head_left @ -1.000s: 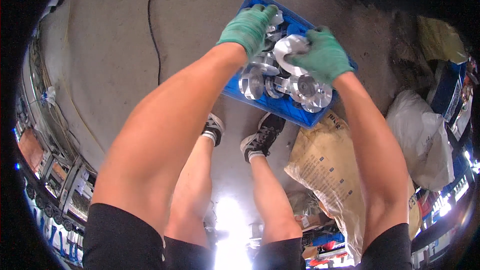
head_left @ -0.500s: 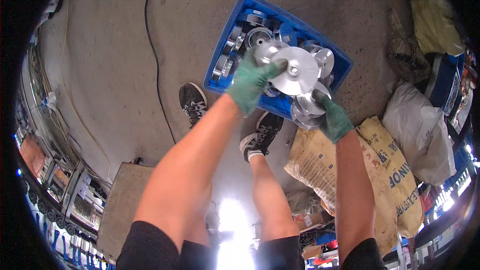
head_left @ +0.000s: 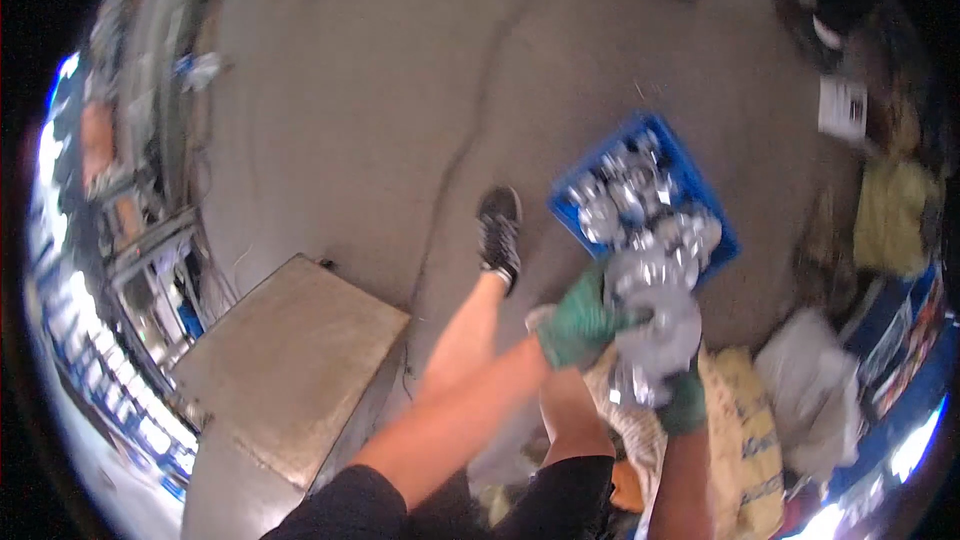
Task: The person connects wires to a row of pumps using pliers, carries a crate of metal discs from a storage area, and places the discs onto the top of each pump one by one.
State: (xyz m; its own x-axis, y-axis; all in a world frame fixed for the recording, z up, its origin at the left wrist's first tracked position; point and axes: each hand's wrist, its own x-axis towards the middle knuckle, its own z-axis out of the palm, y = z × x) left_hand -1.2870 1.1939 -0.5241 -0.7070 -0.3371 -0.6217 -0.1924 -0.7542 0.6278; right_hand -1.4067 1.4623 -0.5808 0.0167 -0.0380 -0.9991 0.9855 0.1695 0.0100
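Observation:
My left hand [head_left: 580,318], in a green work glove, is closed on shiny flanged metal discs [head_left: 660,332] with its thumb across the face of one. My right hand [head_left: 684,402], gloved in green too, grips more flanged metal discs [head_left: 632,384] just below; its fingers are partly hidden. Both handfuls are close together in front of my legs, and motion blurs them. Just beyond stands a blue crate [head_left: 699,180] holding several similar metal pieces [head_left: 640,180]. The discs in my left hand overlap the crate's near end in view.
A board-like flat top [head_left: 300,360] stands at the left. On the right lie yellow printed sacks [head_left: 745,430], a whitish plastic bag [head_left: 810,380] and an olive sack [head_left: 890,215]. A dark cable [head_left: 465,145] crosses the floor. Another person's shoe [head_left: 828,32] shows at the far right.
My hands have lifted the metal discs out from over the crate and drawn them nearer my body. My view has swung left, so the crate appears farther off, and my feet have shifted.

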